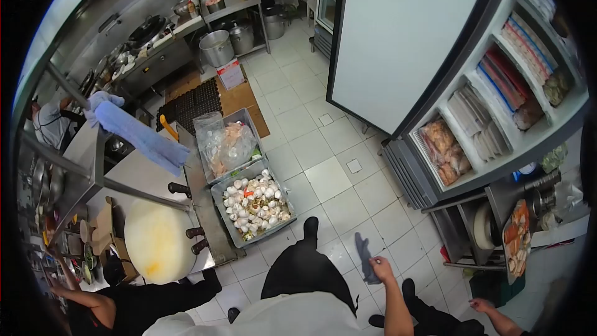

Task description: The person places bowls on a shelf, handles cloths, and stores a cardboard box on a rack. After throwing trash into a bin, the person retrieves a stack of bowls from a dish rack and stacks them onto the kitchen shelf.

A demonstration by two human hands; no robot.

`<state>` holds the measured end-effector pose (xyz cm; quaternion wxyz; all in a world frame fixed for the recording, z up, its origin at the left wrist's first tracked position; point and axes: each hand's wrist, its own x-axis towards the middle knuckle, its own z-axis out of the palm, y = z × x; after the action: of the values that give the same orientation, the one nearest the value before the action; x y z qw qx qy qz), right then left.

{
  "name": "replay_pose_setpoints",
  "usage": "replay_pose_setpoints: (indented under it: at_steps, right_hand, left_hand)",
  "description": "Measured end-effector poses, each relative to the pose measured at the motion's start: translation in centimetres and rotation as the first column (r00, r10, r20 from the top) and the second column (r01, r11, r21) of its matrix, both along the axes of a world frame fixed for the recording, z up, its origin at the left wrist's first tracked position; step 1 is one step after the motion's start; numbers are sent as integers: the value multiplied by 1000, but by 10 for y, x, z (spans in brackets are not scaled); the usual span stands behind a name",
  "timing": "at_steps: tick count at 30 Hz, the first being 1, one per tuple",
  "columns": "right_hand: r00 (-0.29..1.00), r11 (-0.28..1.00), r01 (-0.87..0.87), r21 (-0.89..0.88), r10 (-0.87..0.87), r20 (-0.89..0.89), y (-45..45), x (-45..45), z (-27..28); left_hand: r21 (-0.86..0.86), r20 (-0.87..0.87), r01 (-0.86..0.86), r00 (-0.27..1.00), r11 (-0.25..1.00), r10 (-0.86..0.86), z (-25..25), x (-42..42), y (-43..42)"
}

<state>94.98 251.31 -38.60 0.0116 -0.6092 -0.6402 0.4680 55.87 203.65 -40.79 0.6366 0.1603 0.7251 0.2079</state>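
Note:
My right hand [382,270] is at the lower right of the head view, held out over the tiled floor. Its fingers are closed on a limp dark grey glove [363,254], which hangs beyond the fingertips. My left hand is out of sight. Ahead of my black-clad legs, on the floor, a grey bin [219,216] holds many white eggshells [252,202]. Behind it, another grey bin [254,126] contains a clear plastic bag [227,143] and food scraps.
An open upright fridge [460,143] with bagged food stands right, its door [398,37] swung out. Left is a steel counter [140,177] with a round cutting board [155,239] and knives. Other people work at lower left, far left and lower right.

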Motion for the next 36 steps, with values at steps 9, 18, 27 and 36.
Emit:
replay_pose_setpoints:
  at_steps: [9, 18, 27, 36]
  right_hand:
    - [941, 930, 338, -144, -331, 66, 45, 21, -10]
    - [968, 902, 251, -351, -222, 121, 75, -21, -11]
    - [997, 967, 61, -249, -49, 55, 143, -61, -9]
    - [990, 946, 134, -296, -119, 68, 151, -37, -35]
  left_hand:
    - [832, -147, 76, 986, 550, 85, 111, -16, 144]
    - [727, -139, 280, 954, 627, -264, 187, -30, 215]
    - [628, -503, 584, 809, 515, -305, 198, -34, 227]
    - [-108, -975, 993, -116, -51, -191, 198, -50, 247]
